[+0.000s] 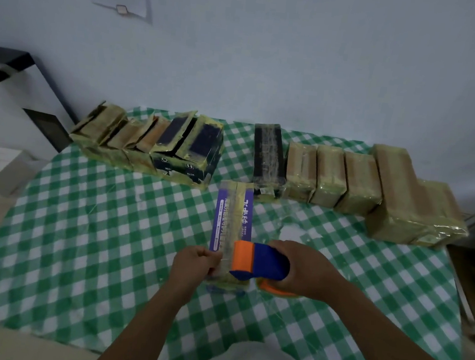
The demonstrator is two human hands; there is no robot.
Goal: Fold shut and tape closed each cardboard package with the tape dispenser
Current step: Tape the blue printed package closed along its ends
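Cannot see near end of purple package (pixel 219 215) under tape dispenser (pixel 260 262) gripped in right hand (pixel 303 270); pinched there by left hand (pixel 193 262). Lies mid desk (pixel 81 223), flaps shut, yellowish tape (pixel 233 208) along top.

Dim, bluish, soft; edges bowed.

Single head-worn wide-angle view, looking forward and down over desk (pixel 78 251) from its near edge; far edge meets wall (pixel 300 55); hands close below.
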